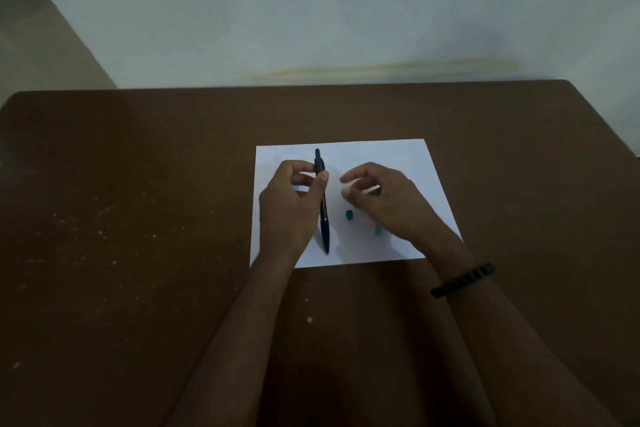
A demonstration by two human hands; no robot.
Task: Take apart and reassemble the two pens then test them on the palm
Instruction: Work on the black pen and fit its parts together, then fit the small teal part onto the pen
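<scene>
Brown wood makes up the table (138, 218), its surface flecked with pale specks, and a white sheet of paper (398, 156) lies on it near the middle. Both hands work over that sheet, held a little apart from each other. The left hand (287, 208) grips a dark pen (323, 215) between thumb and curled fingers near the pen's upper part; the pen runs almost straight away from the person, its clip end toward the far edge of the paper and its tip toward the near edge. Whether the tip touches the paper cannot be told. The right hand (384, 204) has its fingers curled and pinches a thin pale piece (370, 189) that blurs against the white sheet, so its exact shape is unclear. On the paper between the hands lies a small teal part (349, 214), and a second teal part (378, 230) sits just beside the right hand's lower edge, partly hidden by it. A sliver of something pale blue (300, 188) shows through the gap in the left hand's fingers. A black beaded bracelet (462, 280) circles the right wrist. Behind the table rises a pale wall (311, 10) with a faint yellowish stain along its foot
</scene>
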